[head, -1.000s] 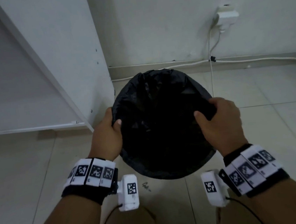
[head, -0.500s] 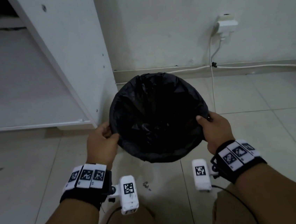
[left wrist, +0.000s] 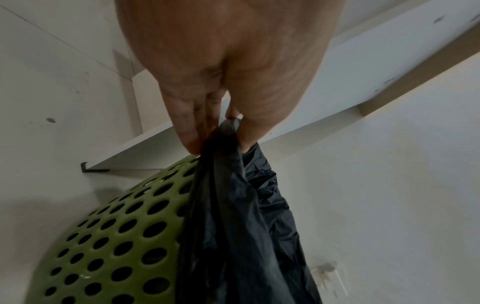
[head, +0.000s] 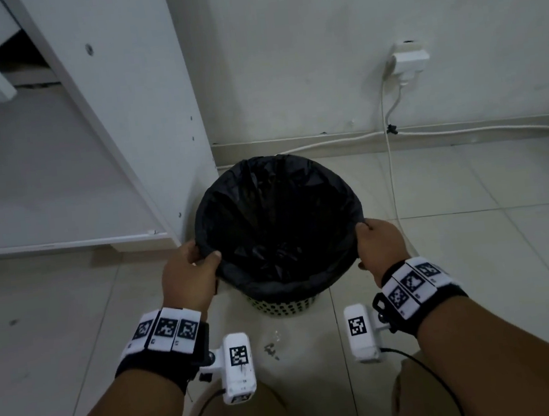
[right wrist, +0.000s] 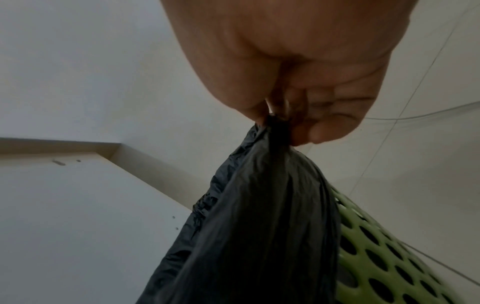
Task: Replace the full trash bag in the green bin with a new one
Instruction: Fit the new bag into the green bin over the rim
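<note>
While the black trash bag lines the green bin, its mouth is spread wide over the rim and its skirt hangs down the outside, hiding all but the lowest band of the hole-dotted wall. From the head view the bin stands on the tiled floor at about 12 o'clock from the person, just beside the foot of a white cabinet at its 10 o'clock. At the bin's 9 o'clock edge the left hand pinches a fold of the bag between thumb and fingers; the left wrist view shows the plastic bunched between the fingertips, the green wall just behind it. At the 3 o'clock edge the right hand is clamped on the bag in the same way, thumb against fingers. A white cable runs down the wall from a socket at the bin's 1 o'clock. Small dark scraps lie on the floor at its 6 o'clock.
</note>
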{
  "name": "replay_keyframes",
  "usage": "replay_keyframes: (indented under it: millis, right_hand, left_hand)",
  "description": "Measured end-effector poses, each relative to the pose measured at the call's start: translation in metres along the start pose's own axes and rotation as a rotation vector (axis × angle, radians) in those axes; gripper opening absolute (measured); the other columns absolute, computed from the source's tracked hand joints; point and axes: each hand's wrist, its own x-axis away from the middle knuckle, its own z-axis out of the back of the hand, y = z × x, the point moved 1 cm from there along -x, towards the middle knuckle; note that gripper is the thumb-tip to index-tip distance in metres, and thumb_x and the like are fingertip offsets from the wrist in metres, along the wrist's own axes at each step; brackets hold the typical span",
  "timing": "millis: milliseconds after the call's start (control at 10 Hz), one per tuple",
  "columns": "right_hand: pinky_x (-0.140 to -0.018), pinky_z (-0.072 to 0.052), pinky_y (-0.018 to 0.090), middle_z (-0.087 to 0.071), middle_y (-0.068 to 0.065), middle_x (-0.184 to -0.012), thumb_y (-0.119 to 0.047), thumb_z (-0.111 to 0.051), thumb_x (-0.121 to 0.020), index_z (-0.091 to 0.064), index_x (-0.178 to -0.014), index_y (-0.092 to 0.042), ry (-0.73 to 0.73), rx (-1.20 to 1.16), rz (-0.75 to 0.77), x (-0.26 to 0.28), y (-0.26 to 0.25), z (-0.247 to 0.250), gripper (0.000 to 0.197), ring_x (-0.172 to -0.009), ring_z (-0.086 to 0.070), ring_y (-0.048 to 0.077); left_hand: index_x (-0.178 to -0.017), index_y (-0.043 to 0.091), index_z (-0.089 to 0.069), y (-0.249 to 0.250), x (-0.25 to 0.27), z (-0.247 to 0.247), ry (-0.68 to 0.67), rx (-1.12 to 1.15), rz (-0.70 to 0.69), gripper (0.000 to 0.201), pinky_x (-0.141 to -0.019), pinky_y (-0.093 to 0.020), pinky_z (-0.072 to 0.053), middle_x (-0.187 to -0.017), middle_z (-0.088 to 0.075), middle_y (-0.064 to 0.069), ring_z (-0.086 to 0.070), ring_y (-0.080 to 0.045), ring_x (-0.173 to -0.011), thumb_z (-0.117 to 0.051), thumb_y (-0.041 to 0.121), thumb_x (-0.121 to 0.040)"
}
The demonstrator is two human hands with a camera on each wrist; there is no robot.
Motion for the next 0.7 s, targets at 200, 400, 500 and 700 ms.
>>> replay_keyframes:
  millis: [200, 400, 500, 700]
  right_hand:
    - [-0.051, -0.060, 0.044, -0.068, 0.024, -0.074, -0.030, -0.048, -0.100, -0.064, -0.083, 0.007, -0.087, -0.021, -0.079, 0.004, -0.001, 0.008, 0.044, -0.055, -0.066, 0.035]
    - [-0.059, -0.060, 0.052, -0.068, 0.024, -0.068, -0.028, -0.059, -0.094, -0.065, -0.083, 0.013, -0.134, 0.023, -0.158, -0.007, -0.009, 0.009, 0.044, -0.056, -0.068, 0.038]
    - [-0.058, -0.060, 0.052, -0.065, 0.020, -0.066, -0.033, -0.061, -0.094, -0.065, -0.089, 0.012, -0.171, 0.003, -0.191, -0.009, -0.008, 0.011, 0.046, -0.053, -0.065, 0.034]
    - [-0.065, -0.059, 0.042, -0.059, 0.016, -0.095, -0.042, -0.068, -0.087, -0.032, -0.147, -0.003, -0.250, -0.036, -0.315, 0.012, -0.025, 0.051, 0.080, -0.069, -0.066, 0.030]
  left_hand:
    - [-0.142, 0.017, -0.050, 0.004, 0.011, -0.002, -0.037, -0.153, 0.000, 0.076, -0.080, -0.048, -0.061, -0.110, -0.073, -0.015, -0.073, -0.029, -0.091, -0.075, 0.042, -0.075]
    - [-0.137, 0.005, -0.050, 0.011, -0.004, -0.001, -0.071, -0.357, 0.055, 0.076, -0.074, -0.048, -0.062, -0.103, -0.071, -0.022, -0.073, -0.035, -0.085, -0.074, 0.045, -0.077]
    - [-0.135, 0.005, -0.047, 0.017, -0.001, -0.007, -0.063, -0.397, 0.075, 0.056, -0.069, -0.050, -0.062, -0.102, -0.069, -0.025, -0.073, -0.037, -0.079, -0.068, 0.032, -0.090]
    - [-0.154, 0.017, -0.027, 0.047, 0.038, 0.019, 0.039, -0.308, 0.332, 0.060, -0.051, -0.035, -0.056, -0.119, -0.061, -0.028, -0.066, -0.036, -0.060, -0.048, 0.037, -0.101]
